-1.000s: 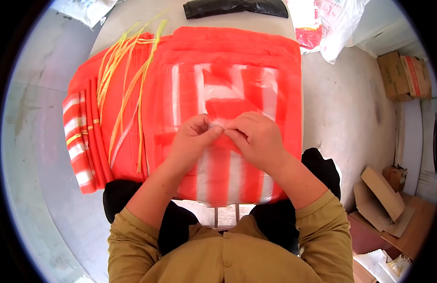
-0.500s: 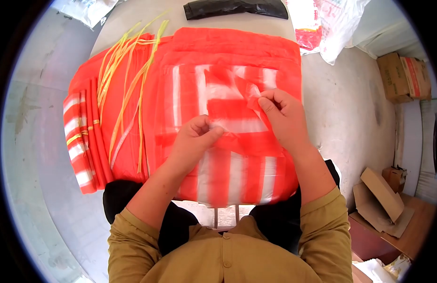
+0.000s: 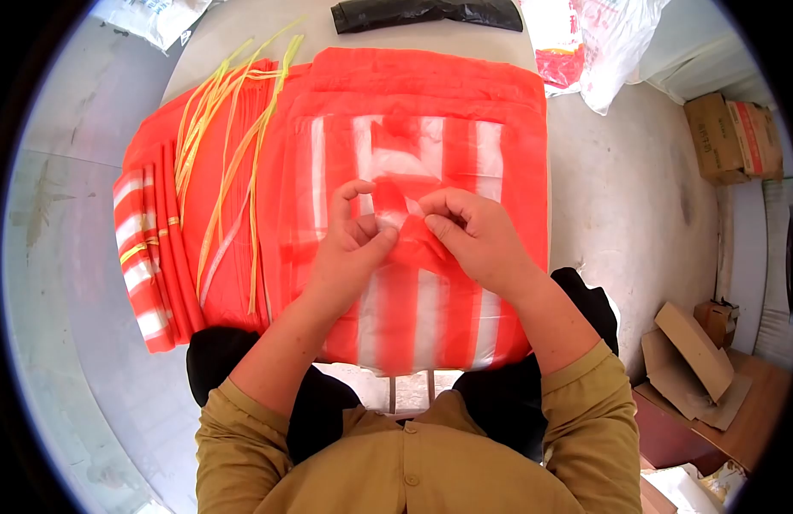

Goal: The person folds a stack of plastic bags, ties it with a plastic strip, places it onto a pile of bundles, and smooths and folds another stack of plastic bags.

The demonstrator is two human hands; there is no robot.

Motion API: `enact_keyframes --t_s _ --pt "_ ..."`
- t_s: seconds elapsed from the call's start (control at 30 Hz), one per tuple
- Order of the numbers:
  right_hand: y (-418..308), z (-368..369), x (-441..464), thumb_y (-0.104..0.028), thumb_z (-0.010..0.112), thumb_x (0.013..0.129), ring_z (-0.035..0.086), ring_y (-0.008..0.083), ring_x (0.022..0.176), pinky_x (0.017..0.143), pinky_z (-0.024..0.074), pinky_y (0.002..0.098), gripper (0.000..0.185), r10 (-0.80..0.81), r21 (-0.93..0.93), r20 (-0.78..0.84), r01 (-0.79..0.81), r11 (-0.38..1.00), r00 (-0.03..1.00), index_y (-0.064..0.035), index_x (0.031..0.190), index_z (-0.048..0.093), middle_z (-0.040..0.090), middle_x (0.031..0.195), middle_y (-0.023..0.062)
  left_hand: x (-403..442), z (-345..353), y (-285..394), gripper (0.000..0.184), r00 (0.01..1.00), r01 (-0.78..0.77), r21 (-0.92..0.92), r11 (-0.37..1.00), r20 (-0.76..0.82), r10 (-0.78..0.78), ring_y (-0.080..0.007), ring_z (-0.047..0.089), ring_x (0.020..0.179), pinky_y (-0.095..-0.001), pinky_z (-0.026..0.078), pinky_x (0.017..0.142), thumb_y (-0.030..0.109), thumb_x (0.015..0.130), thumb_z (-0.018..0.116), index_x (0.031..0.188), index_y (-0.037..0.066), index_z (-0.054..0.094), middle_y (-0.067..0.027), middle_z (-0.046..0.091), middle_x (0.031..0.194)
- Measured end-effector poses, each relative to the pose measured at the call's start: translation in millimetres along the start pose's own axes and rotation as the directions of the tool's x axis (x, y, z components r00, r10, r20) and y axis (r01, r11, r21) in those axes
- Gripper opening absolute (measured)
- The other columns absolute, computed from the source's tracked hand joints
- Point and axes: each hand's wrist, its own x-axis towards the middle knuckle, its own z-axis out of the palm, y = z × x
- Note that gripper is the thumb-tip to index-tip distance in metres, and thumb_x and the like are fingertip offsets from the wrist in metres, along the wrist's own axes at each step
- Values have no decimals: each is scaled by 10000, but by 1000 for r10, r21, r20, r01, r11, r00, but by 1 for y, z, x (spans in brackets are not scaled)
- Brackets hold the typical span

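A thin red-and-white plastic sheet is bunched up between my hands, above a stack of red-and-white striped plastic. My left hand pinches the sheet's left part between thumb and a finger, with the index finger raised and bent. Close on its right, my right hand pinches a gathered part of the same sheet between thumb and fingers. The hands are a little apart.
Yellow ties lie over red plastic on the left, beside narrow rolled strips. A black roll rests at the table's far side. Cardboard boxes stand at the lower right.
My right hand first moved right and up with the sheet's edge, then came back beside my left hand. My left index finger has lifted.
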Motion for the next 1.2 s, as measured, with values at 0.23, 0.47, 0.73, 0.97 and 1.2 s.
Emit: enact_keyframes --t_s 0.23,0.47,0.73,0.97,1.2 --pt "-2 3 -1 -50 646 1024 594 69 844 759 512 253 150 8 -6 -26 -8 1000 1000 -14 1169 637 675 934 15 -1 0 -4 200 999 -12 24 1000 -40 13 -40 575 885 -220 468 811 63 1017 676 1214 56 647 35 661 1017" --pt "0 6 -3 -107 684 991 693 217 831 739 547 336 185 -87 -156 -50 78 985 995 -27 1154 649 722 913 117 -1 -5 -6 91 998 56 15 998 29 -57 -24 561 888 -211 459 792 66 987 724 1078 72 717 62 657 983" --pt "-3 6 -5 -148 709 964 751 271 897 780 580 372 240 -117 -178 -20 111 978 993 -31 1170 669 755 976 159 0 -5 -4 58 998 31 4 1000 47 -31 -15 531 837 -208 436 749 63 982 729 973 81 675 76 625 920" --pt "-4 -16 3 -84 739 953 656 150 872 784 533 296 216 -224 -119 -385 193 974 895 -23 1155 695 705 992 63 0 -4 -1 79 998 41 27 999 38 -42 -15 533 848 -208 445 770 70 980 732 952 86 661 77 624 922" --pt "-7 -11 -4 -100 771 893 687 241 895 785 548 353 184 -623 -634 -50 457 623 781 -47 1060 715 721 1014 87 -1 -3 -2 40 998 41 43 998 44 -43 -35 545 839 -220 465 777 66 1021 688 991 75 662 64 630 922"
